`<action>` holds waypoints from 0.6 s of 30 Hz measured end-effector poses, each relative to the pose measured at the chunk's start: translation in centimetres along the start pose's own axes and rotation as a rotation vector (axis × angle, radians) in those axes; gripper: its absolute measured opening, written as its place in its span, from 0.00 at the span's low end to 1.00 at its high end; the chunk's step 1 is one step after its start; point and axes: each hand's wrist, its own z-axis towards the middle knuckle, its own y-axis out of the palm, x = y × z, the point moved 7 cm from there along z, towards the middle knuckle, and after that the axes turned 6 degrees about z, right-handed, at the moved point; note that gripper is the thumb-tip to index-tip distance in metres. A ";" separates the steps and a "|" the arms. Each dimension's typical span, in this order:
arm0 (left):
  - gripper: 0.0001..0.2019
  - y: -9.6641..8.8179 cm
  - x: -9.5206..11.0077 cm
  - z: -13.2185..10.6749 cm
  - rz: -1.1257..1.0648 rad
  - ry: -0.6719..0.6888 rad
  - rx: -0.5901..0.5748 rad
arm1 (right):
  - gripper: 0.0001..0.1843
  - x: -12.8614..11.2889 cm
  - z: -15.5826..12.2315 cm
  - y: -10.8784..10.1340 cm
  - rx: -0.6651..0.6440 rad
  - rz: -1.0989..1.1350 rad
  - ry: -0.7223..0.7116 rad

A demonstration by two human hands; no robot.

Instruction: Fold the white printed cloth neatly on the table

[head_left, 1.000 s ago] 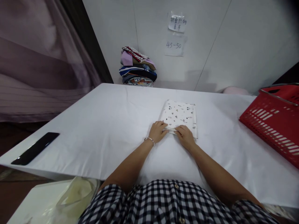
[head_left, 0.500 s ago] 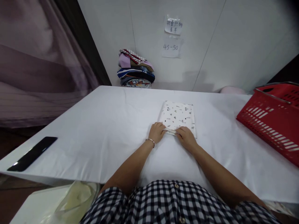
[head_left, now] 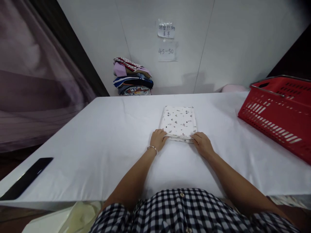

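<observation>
On the white desk (head_left: 102,136), a folded patterned cloth (head_left: 179,122) is gripped at its near corners, the left hand (head_left: 158,139) and right hand (head_left: 202,143) each closed on an edge.

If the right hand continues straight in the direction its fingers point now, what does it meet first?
The right hand already touches the near edge of the folded patterned cloth, so it would probably push into that cloth first.

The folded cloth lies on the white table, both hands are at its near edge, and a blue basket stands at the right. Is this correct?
Not quite: the basket is red, not blue, as the head view shows. The rest holds: the folded cloth lies on the white table, with the left hand and right hand at its near edge.
</observation>
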 end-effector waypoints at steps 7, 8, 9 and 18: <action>0.08 -0.5 -0.4 -0.7 -0.027 0.038 0.021 | 0.12 0.2 -0.4 -0.1 -0.040 -0.012 0.013; 0.09 -0.6 -0.7 -0.8 -0.036 0.033 0.024 | 0.12 0.2 -0.4 -0.1 -0.042 -0.012 0.015; 0.09 -0.7 -1.0 -1.0 -0.043 0.021 0.026 | 0.12 0.2 -0.5 -0.2 -0.040 -0.013 0.018; 0.07 -0.9 -1.7 -1.1 -0.050 -0.041 0.001 | 0.11 0.5 -0.3 -0.3 -0.026 -0.062 0.056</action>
